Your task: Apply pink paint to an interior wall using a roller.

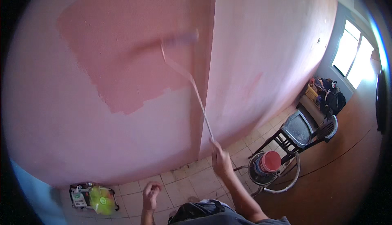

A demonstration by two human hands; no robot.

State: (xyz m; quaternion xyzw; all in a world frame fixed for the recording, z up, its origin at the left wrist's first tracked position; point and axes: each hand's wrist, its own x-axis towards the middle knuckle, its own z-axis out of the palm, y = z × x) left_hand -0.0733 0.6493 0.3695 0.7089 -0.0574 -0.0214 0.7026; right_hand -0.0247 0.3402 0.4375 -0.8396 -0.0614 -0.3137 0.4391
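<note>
The roller head [181,38] is blurred, so its nap and paint load cannot be made out, and whether the wall [134,155] is pressed by it cannot be told. The lower end of the handle [199,99] is hidden inside the right hand [221,159], and both forearms are cut off by the near edge or covered by the dark clothing [228,218]. At the near left, a yellow-green round thing [102,200] is smeared by blur, and what is packed around it is hard to identify. By the right hand the handle is gripped – the fingers are closed around it, and the roller head is held up to the far left, over the darker pink patch [118,62], near the wall corner. The left hand [150,192] is held low over the tiled floor [175,193], its fingers loosely curled and half open. At the right, a red-topped bucket [270,162] is set on a round seat [256,176], just beside a dark chair [300,129]; farther off, heaped clothes [332,96] are seen below a window [353,49] washed out by glare.
</note>
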